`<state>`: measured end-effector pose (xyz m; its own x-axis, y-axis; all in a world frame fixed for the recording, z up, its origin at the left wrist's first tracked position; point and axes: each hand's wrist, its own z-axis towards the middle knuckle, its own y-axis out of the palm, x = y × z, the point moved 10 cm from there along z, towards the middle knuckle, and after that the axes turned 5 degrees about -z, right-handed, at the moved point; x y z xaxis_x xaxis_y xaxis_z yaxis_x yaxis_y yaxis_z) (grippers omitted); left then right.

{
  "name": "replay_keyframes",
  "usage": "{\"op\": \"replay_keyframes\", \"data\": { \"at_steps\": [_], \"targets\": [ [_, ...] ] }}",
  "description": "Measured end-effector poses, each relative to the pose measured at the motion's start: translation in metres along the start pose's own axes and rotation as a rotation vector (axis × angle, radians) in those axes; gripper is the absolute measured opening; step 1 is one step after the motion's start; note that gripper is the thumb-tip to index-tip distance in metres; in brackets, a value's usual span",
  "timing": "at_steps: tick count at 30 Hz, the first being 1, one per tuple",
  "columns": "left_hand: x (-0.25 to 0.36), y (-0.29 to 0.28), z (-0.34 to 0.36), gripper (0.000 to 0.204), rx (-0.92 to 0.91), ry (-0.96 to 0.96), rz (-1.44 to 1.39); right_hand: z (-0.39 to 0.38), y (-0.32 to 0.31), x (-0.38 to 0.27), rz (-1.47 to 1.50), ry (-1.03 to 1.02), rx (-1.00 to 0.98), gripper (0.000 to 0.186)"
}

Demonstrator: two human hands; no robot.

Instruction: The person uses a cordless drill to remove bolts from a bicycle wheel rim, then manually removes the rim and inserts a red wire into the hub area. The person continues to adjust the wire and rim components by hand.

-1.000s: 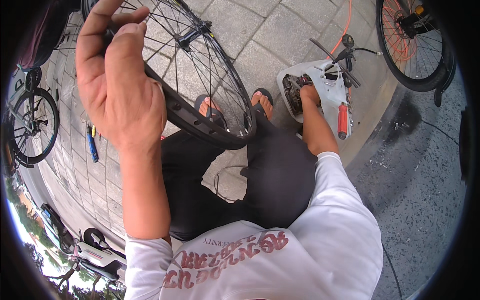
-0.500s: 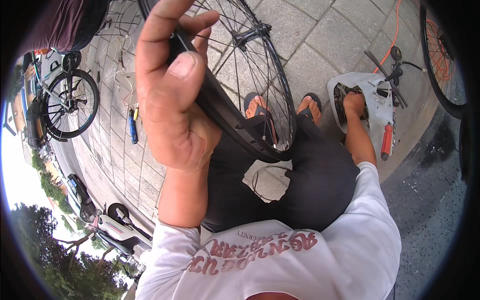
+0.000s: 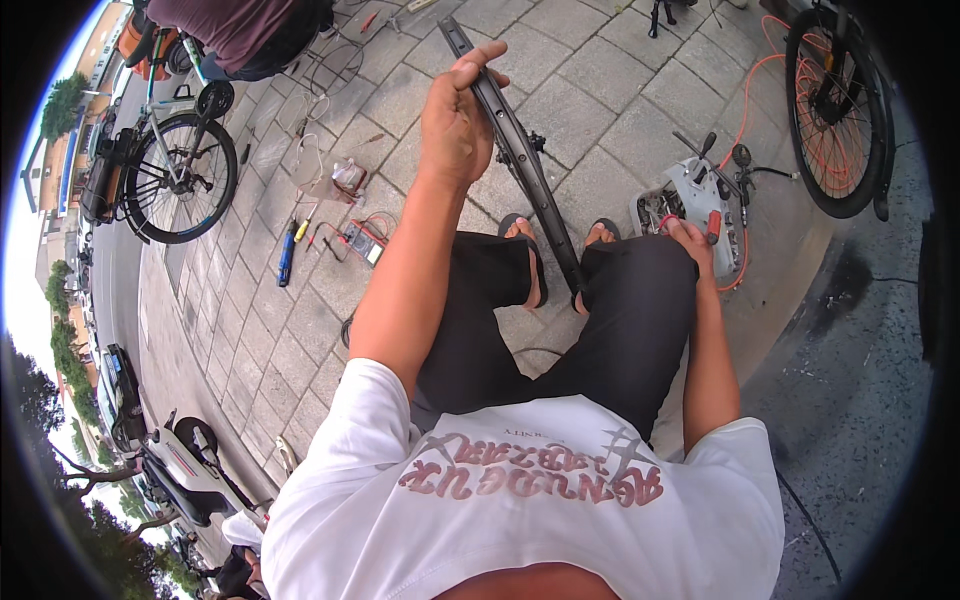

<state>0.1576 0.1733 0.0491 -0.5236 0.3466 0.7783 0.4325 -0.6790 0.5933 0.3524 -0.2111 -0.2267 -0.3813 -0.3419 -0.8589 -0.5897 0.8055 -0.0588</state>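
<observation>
A bicycle wheel stands between my knees, seen almost edge-on, with its black rim (image 3: 528,178) bare of a tyre. My left hand (image 3: 458,128) is closed round the upper part of this rim, thumb and fingers on either side. The wheel's hub (image 3: 535,145) shows just beyond the rim. Close to my right knee, my right hand (image 3: 692,245) is closed on a small red tool (image 3: 670,222); its exact kind is hard to make out. Beside that hand is a pale tool box (image 3: 698,185) full of metal parts, with a red screwdriver (image 3: 713,227) at its near edge.
An orange hose (image 3: 748,110) curls past a parked bicycle's wheel (image 3: 838,115) on the right. On the paving at left lie a blue-handled tool (image 3: 287,255), a yellow screwdriver (image 3: 302,231) and a multimeter (image 3: 363,242). Another person (image 3: 240,35) is beside a bicycle (image 3: 178,175) at upper left.
My left hand has gone farther from me, and the wheel has turned to nearly edge-on. My right hand has come out of the tool box toward my knee, now with the small red tool.
</observation>
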Motion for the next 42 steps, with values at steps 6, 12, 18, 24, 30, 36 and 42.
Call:
{"op": "replay_keyframes", "data": {
  "at_steps": [6,12,18,24,30,36,42],
  "targets": [
    [-0.008,0.016,-0.037,0.048,0.072,-0.148,0.07,-0.132,-0.031,-0.184,0.128,-0.372,-0.046,0.024],
    [0.004,0.031,-0.085,0.048,0.087,-0.186,0.021,-0.215,0.039,-0.236,0.127,-0.523,-0.252,0.025],
    [0.002,0.018,-0.104,0.042,0.228,-0.171,0.28,-0.191,0.159,-0.163,0.081,-0.361,-0.436,0.029],
    [0.021,-0.013,-0.107,0.04,0.222,-0.213,0.233,-0.19,0.249,-0.157,-0.027,-0.361,-0.554,0.026],
    [0.027,-0.025,-0.097,0.042,0.172,-0.249,0.219,-0.184,0.279,-0.176,-0.027,-0.678,-0.55,0.021],
    [0.029,-0.021,-0.093,0.041,0.179,-0.254,0.224,-0.176,0.287,-0.193,-0.077,-0.8,-0.55,0.02],
    [0.038,-0.016,-0.104,0.048,0.207,-0.214,0.266,-0.173,0.306,-0.175,-0.012,-0.628,-0.691,0.021]
  ]
}}
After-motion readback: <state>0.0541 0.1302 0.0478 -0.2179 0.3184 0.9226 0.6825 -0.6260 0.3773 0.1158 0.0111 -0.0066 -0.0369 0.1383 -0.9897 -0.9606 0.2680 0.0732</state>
